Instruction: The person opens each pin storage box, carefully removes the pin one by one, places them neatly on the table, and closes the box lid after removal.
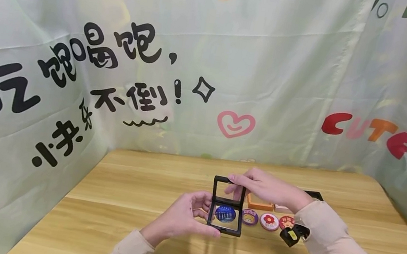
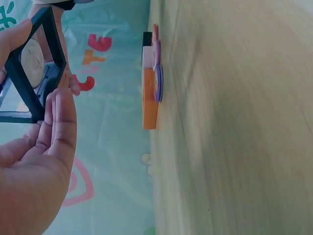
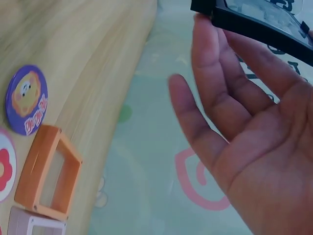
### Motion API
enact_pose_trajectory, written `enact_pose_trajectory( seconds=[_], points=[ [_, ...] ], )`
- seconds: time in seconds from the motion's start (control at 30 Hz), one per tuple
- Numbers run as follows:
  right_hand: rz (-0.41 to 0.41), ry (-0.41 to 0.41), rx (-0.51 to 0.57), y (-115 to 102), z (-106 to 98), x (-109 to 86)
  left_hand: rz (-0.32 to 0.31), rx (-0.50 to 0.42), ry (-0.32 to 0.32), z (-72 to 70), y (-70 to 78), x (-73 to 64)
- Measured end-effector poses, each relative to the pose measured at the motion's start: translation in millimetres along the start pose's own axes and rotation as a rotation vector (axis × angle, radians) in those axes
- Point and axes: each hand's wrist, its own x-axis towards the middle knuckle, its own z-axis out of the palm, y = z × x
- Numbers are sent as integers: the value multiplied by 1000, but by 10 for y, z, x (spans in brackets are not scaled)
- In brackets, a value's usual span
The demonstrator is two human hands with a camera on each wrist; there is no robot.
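Observation:
A small black hinged display frame (image 1: pixel 228 202) with clear windows is held up above the table, its two halves swung apart. In its lower half lies a round blue badge (image 1: pixel 225 214); from the left wrist side, its pale back (image 2: pixel 33 63) shows through the window. My left hand (image 1: pixel 184 216) grips the lower half, thumb along the bottom edge and fingers at the left side. At the upper half, my right hand (image 1: pixel 270 187) pinches the rim between thumb and fingers. In the right wrist view, some fingers of the right hand (image 3: pixel 264 147) are extended beneath the frame.
Right of the frame, a purple bear badge (image 1: pixel 250 217), a red-flower badge (image 1: pixel 270 221) and a red badge (image 1: pixel 286 222) lie in a row. Behind them stand an orange frame (image 1: pixel 260 205), a pale pink frame (image 1: pixel 282 209) and a black item (image 1: pixel 314 194), partly hidden by my right arm.

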Motion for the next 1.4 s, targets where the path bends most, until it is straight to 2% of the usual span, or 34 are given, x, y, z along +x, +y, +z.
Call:
enact_pose_trajectory(
  seconds=[0.17, 0.27, 0.57, 0.67, 0.93, 1.1, 1.4],
  points=[
    [-56, 118, -106, 33, -59, -9, -26, -4, 37, -9, -10, 10],
    [-81, 174, -134, 29, -74, -18, -32, -9, 51, -14, -15, 12],
    [-106, 363, -84, -74, -110, -159, -70, 19, 89, -50, -21, 22],
    [-115, 358, -111, -122, -129, -219, -74, 26, 102, -64, -20, 28],
    [-155, 238, -210, -214, -53, -208, -54, 19, 116, -88, -19, 31],
    [-171, 257, -281, -271, 23, -161, -49, 22, 145, -100, -28, 35],
    [-125, 245, -362, -356, 160, -97, -74, 15, 194, -116, -58, 50]
  ],
)
